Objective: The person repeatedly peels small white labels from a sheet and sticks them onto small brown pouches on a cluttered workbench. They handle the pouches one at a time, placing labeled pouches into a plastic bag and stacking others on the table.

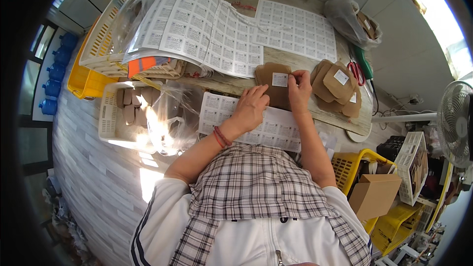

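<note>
A brown cardboard piece with cut corners (268,72) lies at the table's near edge, a small white printed label (280,80) on its upper face. My left hand (250,111) grips the near left edge of the cardboard, its fingers bent together. At the label's right edge, my right hand (299,89) pinches with thumb and fingertips; the exact contact is partly hidden. Across my lap lies a sheet of printed labels (217,111). Right of my right hand is a loose pile of similar cardboard pieces (326,86), some bearing white labels.
More label sheets (189,19) overlap a cream crate at the left; another sheet (295,24) lies behind. Red-handled scissors (355,72), a green-handled tool (362,59) and a plastic bag (342,14) are at the right. A yellow basket (347,167) stands beside me.
</note>
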A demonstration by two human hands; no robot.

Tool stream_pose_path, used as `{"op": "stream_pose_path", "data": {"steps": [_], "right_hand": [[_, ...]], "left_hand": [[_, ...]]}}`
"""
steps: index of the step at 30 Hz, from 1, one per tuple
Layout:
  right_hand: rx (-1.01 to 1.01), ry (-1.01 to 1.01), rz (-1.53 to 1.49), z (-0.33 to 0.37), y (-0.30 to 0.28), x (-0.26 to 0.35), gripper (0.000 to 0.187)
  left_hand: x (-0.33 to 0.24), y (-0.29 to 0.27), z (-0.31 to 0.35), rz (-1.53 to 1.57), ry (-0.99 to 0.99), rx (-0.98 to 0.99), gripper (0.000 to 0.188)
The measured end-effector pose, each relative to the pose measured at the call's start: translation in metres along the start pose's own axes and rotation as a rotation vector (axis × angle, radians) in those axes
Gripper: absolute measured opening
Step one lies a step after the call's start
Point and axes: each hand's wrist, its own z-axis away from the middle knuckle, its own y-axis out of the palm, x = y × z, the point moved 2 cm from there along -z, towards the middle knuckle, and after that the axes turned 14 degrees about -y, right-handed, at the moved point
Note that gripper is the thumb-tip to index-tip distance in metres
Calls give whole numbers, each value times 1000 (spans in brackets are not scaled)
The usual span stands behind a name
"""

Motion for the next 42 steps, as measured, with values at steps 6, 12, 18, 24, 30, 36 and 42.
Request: {"op": "stream_pose_path", "data": {"steps": [6,12,18,24,30,36,42], "right_hand": [[-250,-16,-95,-36,-59,0,19],[-154,-387,757,-56,-112,32,43],[488,-221,236,41,-36,74,28],[378,-224,259,61,-30,53,16],[340,-378,225,66,-32,53,11],[333,-406,40,72,-33,50,10],[238,43,-560,55,-41,49,6]], "left_hand": [[7,5,-2,17,-30,20,8],[-5,-8,-5,75,-86,61,9],[-13,-4,-8,257,-167,36,11],[3,-17,4,179,-129,29,16],[21,-19,12,135,-136,33,16],[28,-17,7,291,-337,220,17],[22,-28,7,173,-397,229,15]]}}
